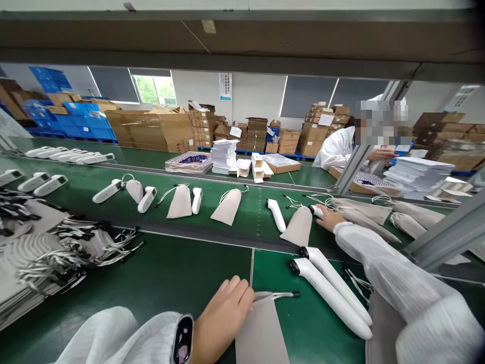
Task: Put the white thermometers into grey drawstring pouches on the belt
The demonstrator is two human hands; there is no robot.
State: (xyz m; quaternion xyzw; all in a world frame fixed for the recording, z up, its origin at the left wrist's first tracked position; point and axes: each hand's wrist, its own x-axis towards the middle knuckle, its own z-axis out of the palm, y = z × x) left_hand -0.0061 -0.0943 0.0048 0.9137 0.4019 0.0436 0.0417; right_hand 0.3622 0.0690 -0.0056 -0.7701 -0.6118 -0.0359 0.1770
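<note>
In the head view, my left hand (226, 312) rests on the near green table. Its fingers are curled over the top of a flat grey drawstring pouch (261, 336), by the cord end. My right hand (329, 218) reaches out over the conveyor belt, fingers closed around a white handheld device (317, 211) with a dark tip. Just left of it lies a filled grey pouch (298, 226), and beyond that another white device (276, 215). Between my arms, two white devices with black heads (333, 298) lie side by side. Under my right forearm are more flat pouches (382, 328).
A large heap of grey pouches (41, 253) with tangled cords covers the left. Pouches and white devices (109, 191) are spaced along the belt (193, 230). A metal post (447, 230) stands at right. Across the belt, a person in white (337, 146) works near stacked white boxes (417, 174).
</note>
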